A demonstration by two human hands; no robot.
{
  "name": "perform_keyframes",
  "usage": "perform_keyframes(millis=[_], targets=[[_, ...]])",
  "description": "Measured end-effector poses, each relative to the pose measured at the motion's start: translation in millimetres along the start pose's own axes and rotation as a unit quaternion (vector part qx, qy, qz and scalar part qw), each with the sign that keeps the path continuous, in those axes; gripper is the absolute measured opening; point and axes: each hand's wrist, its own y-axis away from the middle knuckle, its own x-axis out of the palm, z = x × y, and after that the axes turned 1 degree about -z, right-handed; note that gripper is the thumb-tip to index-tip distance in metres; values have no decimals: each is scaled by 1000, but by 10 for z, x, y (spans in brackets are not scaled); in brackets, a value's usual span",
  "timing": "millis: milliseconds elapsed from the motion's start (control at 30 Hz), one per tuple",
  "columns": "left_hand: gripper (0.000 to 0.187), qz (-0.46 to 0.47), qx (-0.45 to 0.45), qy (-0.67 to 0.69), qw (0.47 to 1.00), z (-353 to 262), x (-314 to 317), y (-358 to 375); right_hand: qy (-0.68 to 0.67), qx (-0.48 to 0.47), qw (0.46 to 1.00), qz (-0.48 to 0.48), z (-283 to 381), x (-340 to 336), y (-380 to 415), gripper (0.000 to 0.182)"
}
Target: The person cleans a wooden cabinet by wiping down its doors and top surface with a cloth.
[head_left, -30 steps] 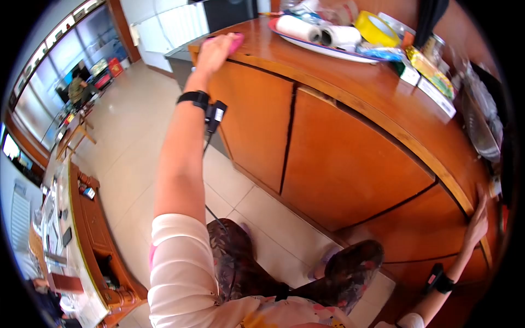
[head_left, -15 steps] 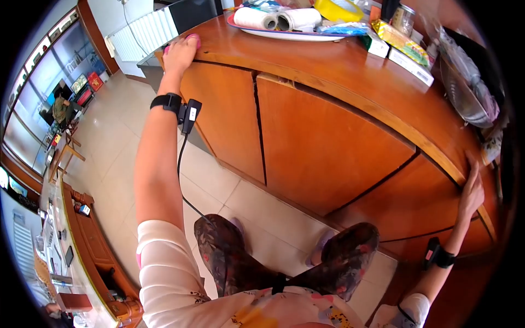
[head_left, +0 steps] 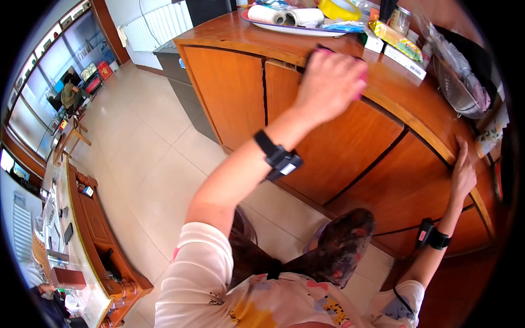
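My left hand (head_left: pixel 334 82) is closed over a pink and dark cloth (head_left: pixel 361 82), pressed to the front edge of the wooden cabinet (head_left: pixel 322 142). Most of the cloth is hidden under my palm and fingers. At the far right, my right hand (head_left: pixel 464 174) lies on the cabinet's curved edge with its fingers stretched out, holding nothing. Behind my left hand stands a plate (head_left: pixel 298 29) with white rolls (head_left: pixel 303 17) and a yellow tape roll (head_left: pixel 340 9) on it.
Small boxes (head_left: pixel 404 61), a jar (head_left: pixel 400 19) and a metal basket (head_left: pixel 451 87) stand along the back of the cabinet top. A dark drawer unit (head_left: pixel 188 90) adjoins its left end. At far left is a desk (head_left: pixel 95 262); a person (head_left: pixel 69 94) sits in the distance.
My left hand has swept the cloth rightward along the cabinet's front edge, from its left corner to the middle. My right hand stays at the right edge; the view has shifted slightly.
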Motion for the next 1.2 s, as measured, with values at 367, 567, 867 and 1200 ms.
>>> perform_keyframes(millis=[367, 567, 867, 1200], targets=[[64, 93, 6, 86, 992, 472, -218, 41, 22, -64, 997, -21, 22, -66, 36, 47], [57, 127, -86, -10, 988, 1754, -716, 443, 11, -50, 999, -14, 44, -77, 24, 46], [43, 158, -213, 122, 957, 2325, -979, 585, 115, -19, 993, 7, 119, -53, 26, 30], [46, 134, 19, 138, 981, -228, 99, -325, -12, -45, 985, -168, 229, -75, 67, 37]])
